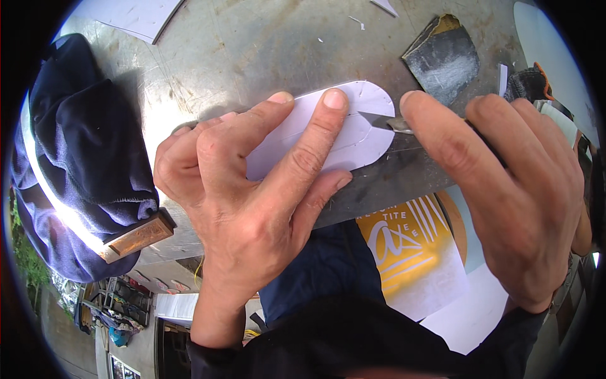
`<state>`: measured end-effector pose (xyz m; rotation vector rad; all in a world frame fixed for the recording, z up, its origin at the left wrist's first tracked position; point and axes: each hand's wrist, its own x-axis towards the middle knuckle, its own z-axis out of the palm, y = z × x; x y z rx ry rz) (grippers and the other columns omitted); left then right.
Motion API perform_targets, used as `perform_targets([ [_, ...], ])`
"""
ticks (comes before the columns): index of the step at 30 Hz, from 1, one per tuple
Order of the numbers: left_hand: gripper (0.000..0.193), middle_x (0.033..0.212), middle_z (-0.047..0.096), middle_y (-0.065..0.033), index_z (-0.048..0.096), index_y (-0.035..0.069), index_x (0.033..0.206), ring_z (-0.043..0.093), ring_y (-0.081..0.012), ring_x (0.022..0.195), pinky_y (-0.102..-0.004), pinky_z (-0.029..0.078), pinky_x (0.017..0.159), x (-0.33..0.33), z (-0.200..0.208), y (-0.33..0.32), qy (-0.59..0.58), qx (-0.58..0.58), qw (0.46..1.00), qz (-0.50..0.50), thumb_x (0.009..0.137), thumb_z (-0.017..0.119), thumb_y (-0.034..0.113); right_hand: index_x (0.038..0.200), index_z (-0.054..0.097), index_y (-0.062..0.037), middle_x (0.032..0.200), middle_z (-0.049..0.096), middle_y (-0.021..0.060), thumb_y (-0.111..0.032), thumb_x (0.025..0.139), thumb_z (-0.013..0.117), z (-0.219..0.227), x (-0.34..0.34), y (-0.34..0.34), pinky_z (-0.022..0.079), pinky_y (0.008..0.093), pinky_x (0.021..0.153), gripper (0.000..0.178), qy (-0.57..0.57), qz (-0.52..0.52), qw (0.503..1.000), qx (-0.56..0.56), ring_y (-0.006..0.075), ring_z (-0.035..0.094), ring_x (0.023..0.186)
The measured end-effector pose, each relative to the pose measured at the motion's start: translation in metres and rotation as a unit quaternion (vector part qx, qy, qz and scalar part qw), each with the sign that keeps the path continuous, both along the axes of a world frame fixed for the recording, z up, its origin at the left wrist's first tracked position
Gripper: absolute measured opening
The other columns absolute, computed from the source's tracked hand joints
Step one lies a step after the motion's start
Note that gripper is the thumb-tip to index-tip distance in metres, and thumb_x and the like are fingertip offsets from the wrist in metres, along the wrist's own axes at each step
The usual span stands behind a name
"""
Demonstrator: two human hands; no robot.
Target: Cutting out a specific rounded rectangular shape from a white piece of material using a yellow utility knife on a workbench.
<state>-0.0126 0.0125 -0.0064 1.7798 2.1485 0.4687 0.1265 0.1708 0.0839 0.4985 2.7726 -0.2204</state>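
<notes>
A white flat piece (372, 95) with a rounded right end lies on the metal tabletop near its front edge. Thin lines, scored or drawn, run along its face. My left hand (249, 189) presses it down from the left, fingers stretched out and spread, the index fingertip on its upper face. In my right hand (505, 164) is a knife (400, 125), gripped between the fingers. Its pointed blade comes in over the rounded end, the tip at or close to a line just right of my left index finger. My right hand hides the knife's handle.
A folded, worn dark sheet like sandpaper (451, 63) lies beyond my right hand. Dark blue cloth (76, 120) and a wooden block (140, 237) sit at the left. A white sheet (139, 19) and scraps (385, 6) lie farther back. Below the edge is a yellow-and-white sheet (404, 271).
</notes>
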Motion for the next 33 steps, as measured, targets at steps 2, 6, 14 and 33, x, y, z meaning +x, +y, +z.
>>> perform_targets([
  [2, 0.065, 0.129, 0.062, -0.0047, 0.072, 0.025, 0.133, 0.05, -0.0201, 0.115, -0.0418, 0.028, 0.107, 0.0, 0.0, 0.0, -0.012, 0.002, 1.0, 0.007, 0.072, 0.083, 0.046, 0.112, 0.072, -0.0069, 0.076, 0.046, 0.0052, -0.013, 0.07, 0.069, -0.003, 0.003, 0.002, 0.038, 0.0361, 0.055, 0.043, -0.001, 0.019, 1.0, 0.003, 0.0221, 0.05, 0.066],
  [6, 0.065, 0.13, 0.061, -0.0045, 0.072, 0.026, 0.133, 0.05, -0.0212, 0.117, -0.0478, 0.025, 0.111, -0.001, 0.0, -0.002, 0.0, -0.019, 1.0, 0.002, 0.073, 0.083, 0.046, 0.113, 0.072, -0.0071, 0.076, 0.047, 0.005, -0.012, 0.07, 0.07, -0.005, 0.004, 0.002, 0.038, 0.0358, 0.056, 0.043, 0.006, 0.026, 1.0, 0.001, 0.0224, 0.05, 0.066],
  [14, 0.064, 0.13, 0.06, -0.0042, 0.072, 0.028, 0.134, 0.049, -0.0218, 0.119, -0.0542, 0.022, 0.115, 0.001, 0.002, -0.001, 0.017, -0.019, 1.0, -0.002, 0.074, 0.083, 0.047, 0.112, 0.073, -0.0101, 0.077, 0.048, 0.0037, -0.013, 0.071, 0.07, -0.008, 0.004, 0.005, 0.04, 0.035, 0.057, 0.041, -0.006, 0.028, 1.0, -0.002, 0.0217, 0.051, 0.066],
  [33, 0.064, 0.13, 0.06, -0.0031, 0.072, 0.029, 0.133, 0.049, -0.0217, 0.118, -0.0553, 0.021, 0.115, 0.0, 0.0, -0.003, 0.015, -0.018, 1.0, 0.004, 0.072, 0.084, 0.046, 0.111, 0.073, -0.0103, 0.077, 0.045, 0.0035, -0.016, 0.073, 0.067, -0.007, -0.001, 0.007, 0.038, 0.0355, 0.058, 0.039, -0.03, 0.05, 0.998, 0.01, 0.0211, 0.049, 0.066],
])
